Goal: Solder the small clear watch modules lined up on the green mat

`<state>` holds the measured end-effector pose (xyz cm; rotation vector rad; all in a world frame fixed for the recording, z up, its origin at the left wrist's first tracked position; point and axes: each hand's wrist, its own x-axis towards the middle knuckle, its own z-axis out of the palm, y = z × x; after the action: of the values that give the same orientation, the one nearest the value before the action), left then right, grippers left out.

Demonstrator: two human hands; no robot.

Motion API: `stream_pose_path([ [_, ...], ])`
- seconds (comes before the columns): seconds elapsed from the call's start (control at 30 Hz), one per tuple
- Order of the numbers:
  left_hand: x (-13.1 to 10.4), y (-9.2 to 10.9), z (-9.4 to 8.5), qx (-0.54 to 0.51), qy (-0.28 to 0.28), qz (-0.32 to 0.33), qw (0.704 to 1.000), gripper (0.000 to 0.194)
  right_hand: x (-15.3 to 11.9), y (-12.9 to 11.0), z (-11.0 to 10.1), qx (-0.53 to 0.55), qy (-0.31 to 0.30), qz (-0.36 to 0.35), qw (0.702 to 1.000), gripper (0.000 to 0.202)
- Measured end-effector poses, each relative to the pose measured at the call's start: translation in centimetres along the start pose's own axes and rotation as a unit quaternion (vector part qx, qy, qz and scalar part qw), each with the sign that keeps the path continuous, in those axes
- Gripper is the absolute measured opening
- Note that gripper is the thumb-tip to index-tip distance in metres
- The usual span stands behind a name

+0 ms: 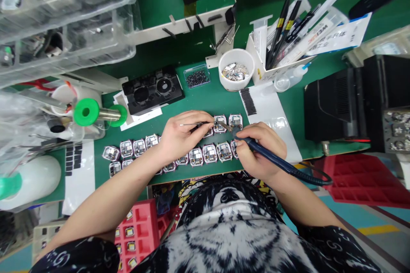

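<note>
2 hands on 1 watch unit (219,124), upper row on the green worktop (195,101), 1 in from the row's right end. Left hand (179,134): grip pinched closed on a thin metal tool (188,124), its end at the unit. Right hand (264,147): grip closed round the iron (272,156), tip over the same unit; can't tell if it's touching. More units run left in 2 rough rows, partly under the left forearm. Beyond: black fixture (132,94), white tub (235,85) of small parts. Solder spool (86,112) at left.
</note>
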<state>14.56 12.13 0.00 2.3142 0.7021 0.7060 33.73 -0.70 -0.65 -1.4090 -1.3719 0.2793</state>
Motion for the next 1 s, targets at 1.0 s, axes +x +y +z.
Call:
stream_pose_path([
  [1.0, -0.3, 0.7, -1.4, -0.033, 0.047, -0.046, 0.997, 0.008, 0.1, -0.1, -0.2, 0.022, 0.021, 0.004, 1.0, 0.015],
])
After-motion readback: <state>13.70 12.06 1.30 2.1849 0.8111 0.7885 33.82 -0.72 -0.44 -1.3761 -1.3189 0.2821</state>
